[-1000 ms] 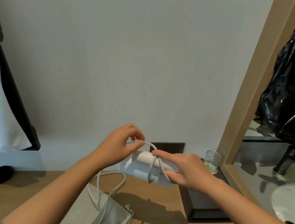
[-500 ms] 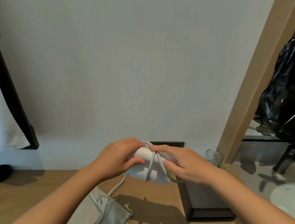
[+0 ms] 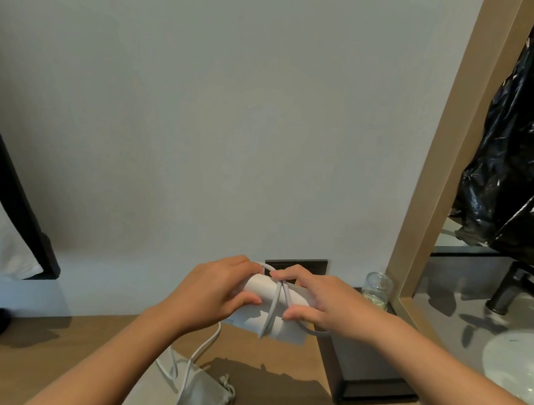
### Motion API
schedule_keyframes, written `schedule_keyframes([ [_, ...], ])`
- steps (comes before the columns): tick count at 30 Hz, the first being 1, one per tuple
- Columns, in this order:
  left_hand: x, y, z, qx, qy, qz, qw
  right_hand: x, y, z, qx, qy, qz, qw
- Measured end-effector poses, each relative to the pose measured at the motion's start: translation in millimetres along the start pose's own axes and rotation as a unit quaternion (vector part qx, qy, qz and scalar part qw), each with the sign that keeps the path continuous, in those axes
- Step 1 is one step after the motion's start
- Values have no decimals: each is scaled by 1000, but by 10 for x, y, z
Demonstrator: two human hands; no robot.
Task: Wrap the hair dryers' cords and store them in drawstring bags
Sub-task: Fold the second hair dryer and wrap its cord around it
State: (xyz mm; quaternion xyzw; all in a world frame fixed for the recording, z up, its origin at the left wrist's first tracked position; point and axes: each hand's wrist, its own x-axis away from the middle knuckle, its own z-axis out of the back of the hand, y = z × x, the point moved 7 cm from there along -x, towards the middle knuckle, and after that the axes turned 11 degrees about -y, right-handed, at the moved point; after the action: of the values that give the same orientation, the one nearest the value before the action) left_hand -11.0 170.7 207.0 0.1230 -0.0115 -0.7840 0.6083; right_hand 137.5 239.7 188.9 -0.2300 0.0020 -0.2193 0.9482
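Both hands hold the white hair dryer (image 3: 260,285) just above the wooden counter (image 3: 48,354). The left hand (image 3: 214,291) curls round one end and the right hand (image 3: 317,301) pinches the body where the grey cord (image 3: 274,306) crosses it. The shell looks light, rigid and smooth, so probably slippery. The cord seems springy and prone to unwinding, so a thumb on the crossing looks the surest hold. Its slack trails onto the drawstring bag (image 3: 201,399), though I cannot tell whether the left fingers also pinch it

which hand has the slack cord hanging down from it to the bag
The left hand: the cord drops from under it onto the grey bag. The right hand only grips the dryer by the wrapped turns.
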Motion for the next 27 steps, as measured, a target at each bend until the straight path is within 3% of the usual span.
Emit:
schedule_keyframes([
  [15,-30,44,48,34,32,-20,999,91,-25,64,72,109,54,990],
  [18,-24,-35,183,78,61,-26,995,91,14,137,21,109,43,993],
  [21,-1,-211,314,105,101,18,989,105,84,289,-70,116,27,990],
  [27,92,-521,113,287,111,120,944,140,215,563,-303,134,9,943],
])
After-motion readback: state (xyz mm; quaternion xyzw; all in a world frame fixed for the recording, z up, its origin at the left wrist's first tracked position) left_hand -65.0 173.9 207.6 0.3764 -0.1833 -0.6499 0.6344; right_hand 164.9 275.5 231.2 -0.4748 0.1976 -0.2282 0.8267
